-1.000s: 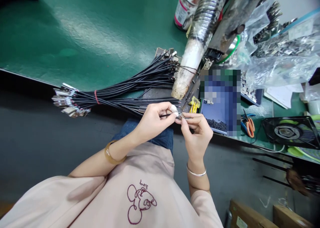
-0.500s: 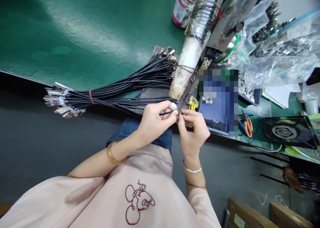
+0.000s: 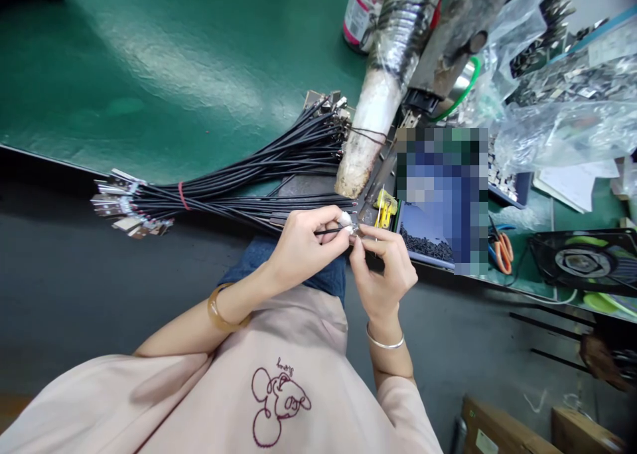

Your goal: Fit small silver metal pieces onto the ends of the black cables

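My left hand [image 3: 311, 241] is closed on a black cable [image 3: 328, 231], with white wrapping [image 3: 344, 220] on its fingertips. The cable's end points toward my right hand [image 3: 384, 265], whose thumb and fingers are pinched together close to that end. A small shiny piece shows between the two sets of fingertips, too small to make out. Just beyond my hands lies a bundle of black cables [image 3: 239, 168] with metal connectors [image 3: 132, 202] at its left end and a red band [image 3: 183, 196] around it. A yellow tool [image 3: 384, 210] sits behind my right fingers.
A wrapped duct [image 3: 365, 122] comes down above my hands. To the right is a blue tray [image 3: 428, 258] with small black pieces, partly blurred out. Orange-handled pliers [image 3: 503, 251], a fan [image 3: 577, 261] and bags of metal parts [image 3: 562, 129] lie farther right on the green table [image 3: 174, 62].
The view has shifted slightly. My right fingers have changed their pinch a little, and a thin pale strand now shows beside them. My left hand keeps hold of the cable.
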### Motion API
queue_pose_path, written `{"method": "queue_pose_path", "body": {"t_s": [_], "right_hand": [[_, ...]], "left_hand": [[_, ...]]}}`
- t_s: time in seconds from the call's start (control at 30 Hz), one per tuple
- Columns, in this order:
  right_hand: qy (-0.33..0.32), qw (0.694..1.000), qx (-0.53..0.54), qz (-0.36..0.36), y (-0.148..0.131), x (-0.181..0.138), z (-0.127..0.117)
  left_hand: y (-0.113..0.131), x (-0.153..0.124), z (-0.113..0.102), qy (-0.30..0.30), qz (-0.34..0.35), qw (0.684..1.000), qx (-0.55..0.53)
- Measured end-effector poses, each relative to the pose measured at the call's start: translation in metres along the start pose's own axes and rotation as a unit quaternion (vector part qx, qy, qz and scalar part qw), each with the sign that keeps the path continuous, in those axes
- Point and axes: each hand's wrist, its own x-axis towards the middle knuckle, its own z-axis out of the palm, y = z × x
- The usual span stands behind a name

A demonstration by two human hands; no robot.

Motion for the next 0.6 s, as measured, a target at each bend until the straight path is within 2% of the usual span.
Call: {"method": "queue_pose_path", "body": {"t_s": [0.07, 0.13, 0.2, 0.23, 0.37, 0.43, 0.5, 0.6], "right_hand": [[0.005, 0.997, 0.054, 0.054, 0.001, -0.003, -0.002], [0.042, 0.988, 0.093, 0.119, 0.001, -0.007, -0.006], [0.079, 0.982, 0.078, 0.151, 0.001, -0.01, -0.011], [0.076, 0.985, 0.052, 0.146, 0.001, -0.011, -0.014], [-0.053, 0.995, -0.047, 0.066, -0.001, -0.007, -0.013], [-0.082, 0.994, -0.044, 0.063, -0.003, -0.004, -0.008], [-0.095, 0.988, 0.02, 0.122, -0.005, -0.002, -0.005], [-0.086, 0.956, 0.172, 0.223, -0.004, 0.0, -0.011]], "left_hand": [[0.002, 0.001, -0.004, -0.021, -0.01, 1.0, -0.009], [0.003, 0.002, -0.008, -0.042, -0.009, 0.999, -0.003], [0.004, 0.002, -0.011, -0.051, 0.011, 0.998, 0.023], [0.004, 0.002, -0.012, -0.051, 0.026, 0.998, 0.041], [0.004, -0.002, -0.012, -0.048, 0.08, 0.99, 0.103], [0.005, -0.004, -0.012, -0.05, 0.095, 0.987, 0.117], [0.005, -0.005, -0.014, -0.056, 0.092, 0.988, 0.107], [0.007, -0.006, -0.019, -0.088, 0.037, 0.995, 0.01]]}}
